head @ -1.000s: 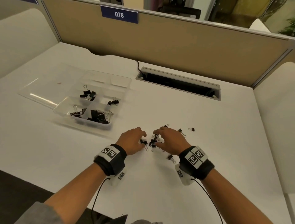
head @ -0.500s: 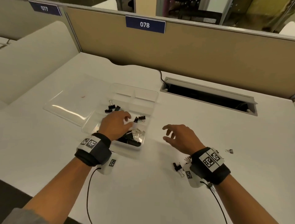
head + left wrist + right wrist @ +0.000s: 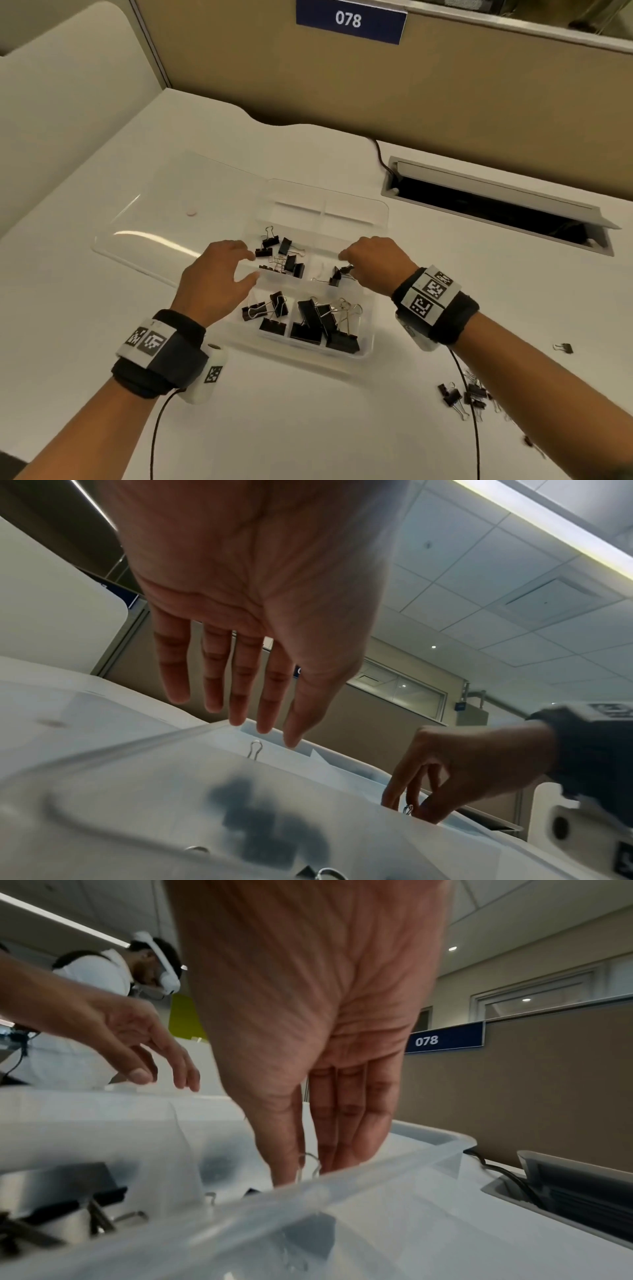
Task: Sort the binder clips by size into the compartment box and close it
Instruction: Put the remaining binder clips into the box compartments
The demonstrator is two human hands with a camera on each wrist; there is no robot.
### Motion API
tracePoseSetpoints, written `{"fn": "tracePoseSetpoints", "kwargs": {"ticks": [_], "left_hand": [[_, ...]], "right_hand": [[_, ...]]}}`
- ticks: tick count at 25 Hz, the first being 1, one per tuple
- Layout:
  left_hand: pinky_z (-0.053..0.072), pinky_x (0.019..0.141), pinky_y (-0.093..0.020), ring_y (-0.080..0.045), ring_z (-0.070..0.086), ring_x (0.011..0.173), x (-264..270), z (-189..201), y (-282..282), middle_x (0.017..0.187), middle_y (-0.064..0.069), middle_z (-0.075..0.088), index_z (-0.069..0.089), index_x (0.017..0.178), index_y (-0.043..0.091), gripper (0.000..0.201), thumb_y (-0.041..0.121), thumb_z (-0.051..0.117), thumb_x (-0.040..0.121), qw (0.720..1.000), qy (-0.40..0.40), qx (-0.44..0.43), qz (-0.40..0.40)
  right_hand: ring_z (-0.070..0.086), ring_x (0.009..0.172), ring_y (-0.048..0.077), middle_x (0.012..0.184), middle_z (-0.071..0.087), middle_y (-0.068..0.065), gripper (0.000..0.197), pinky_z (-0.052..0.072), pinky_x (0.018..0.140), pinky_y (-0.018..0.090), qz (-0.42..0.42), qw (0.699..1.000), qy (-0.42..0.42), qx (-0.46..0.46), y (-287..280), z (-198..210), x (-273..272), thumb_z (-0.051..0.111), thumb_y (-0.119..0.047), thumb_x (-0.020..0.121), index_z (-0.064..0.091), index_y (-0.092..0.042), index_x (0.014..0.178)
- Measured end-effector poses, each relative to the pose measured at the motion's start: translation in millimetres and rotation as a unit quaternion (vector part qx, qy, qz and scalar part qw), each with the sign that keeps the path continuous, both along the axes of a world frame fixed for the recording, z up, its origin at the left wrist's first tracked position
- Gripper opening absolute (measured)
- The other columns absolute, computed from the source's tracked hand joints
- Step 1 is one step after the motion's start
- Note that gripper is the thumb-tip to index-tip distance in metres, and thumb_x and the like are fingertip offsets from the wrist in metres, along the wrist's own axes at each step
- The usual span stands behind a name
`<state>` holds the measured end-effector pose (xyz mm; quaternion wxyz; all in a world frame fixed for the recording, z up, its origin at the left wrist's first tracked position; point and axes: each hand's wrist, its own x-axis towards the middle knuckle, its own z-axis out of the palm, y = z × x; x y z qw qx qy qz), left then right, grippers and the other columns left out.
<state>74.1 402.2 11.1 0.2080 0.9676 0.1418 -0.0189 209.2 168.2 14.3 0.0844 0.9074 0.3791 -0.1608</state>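
Note:
The clear compartment box lies open on the white desk, its lid flat to the left. Large black binder clips fill the front right compartment, medium ones the front left, and smaller ones the middle left. My left hand hovers over the middle left compartment with fingers spread and holds nothing. My right hand reaches down into the middle right compartment, where its thumb and fingers pinch the wire loop of a small clip. More clips lie beneath it.
Several loose clips lie on the desk at the lower right, and a single one lies farther right. A cable slot opens in the desk behind the box. A tan partition closes off the back.
Both hands left the loose pile and moved to the box. The left hand reached it first and now hovers with nothing in it. The right hand has come down into the middle right compartment.

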Motion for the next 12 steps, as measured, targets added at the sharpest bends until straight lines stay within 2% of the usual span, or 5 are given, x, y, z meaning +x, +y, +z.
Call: {"fn": "tracePoseSetpoints", "kwargs": {"ticks": [3, 4, 5, 8, 12], "left_hand": [[0.042, 0.094, -0.031, -0.009, 0.043, 0.129, -2, -6, 12, 0.136, 0.013, 0.052, 0.061, 0.12, 0.029, 0.031, 0.039, 0.061, 0.09, 1.0, 0.01, -0.005, -0.013], [0.041, 0.095, -0.03, -0.008, 0.042, 0.129, -2, -7, 15, 0.136, 0.014, 0.051, 0.061, 0.12, 0.03, 0.031, 0.039, 0.06, 0.09, 1.0, 0.015, -0.009, -0.015], [0.041, 0.096, -0.029, -0.007, 0.042, 0.13, -3, -9, 17, 0.137, 0.015, 0.051, 0.06, 0.121, 0.03, 0.031, 0.038, 0.06, 0.091, 1.0, 0.018, -0.016, -0.016], [0.04, 0.1, -0.03, -0.008, 0.043, 0.131, -3, -16, 24, 0.14, 0.015, 0.049, 0.059, 0.122, 0.031, 0.03, 0.035, 0.059, 0.092, 0.999, 0.019, -0.036, -0.02], [0.036, 0.104, -0.03, -0.01, 0.046, 0.13, -3, -22, 28, 0.141, 0.012, 0.049, 0.059, 0.124, 0.029, 0.032, 0.028, 0.059, 0.092, 0.998, 0.013, -0.057, -0.023]], "right_hand": [[0.061, 0.079, 0.029, 0.078, 0.055, 0.006, 0.013, 0.044, 0.066, 0.031, 0.008, 0.998, -0.015, -0.063, 15, -2, 6, 0.05, -0.003, 0.093, 0.062, -0.008, 0.09], [0.057, 0.072, 0.028, 0.07, 0.049, 0.005, 0.016, 0.044, 0.064, 0.031, 0.001, 0.998, -0.011, -0.067, 17, -1, 8, 0.051, -0.002, 0.092, 0.057, -0.008, 0.079], [0.056, 0.069, 0.027, 0.069, 0.051, 0.005, 0.018, 0.046, 0.064, 0.031, -0.01, 0.998, -0.006, -0.056, 17, 1, 10, 0.052, -0.002, 0.092, 0.059, -0.008, 0.076], [0.063, 0.079, 0.023, 0.09, 0.07, 0.007, 0.016, 0.053, 0.072, 0.032, -0.047, 0.997, 0.038, 0.054, 20, 20, 15, 0.058, -0.016, 0.092, 0.074, -0.015, 0.097], [0.064, 0.077, 0.01, 0.094, 0.074, 0.001, 0.018, 0.053, 0.078, 0.025, -0.045, 0.968, 0.124, 0.215, 48, 43, 16, 0.063, -0.021, 0.092, 0.075, -0.015, 0.105]]}}
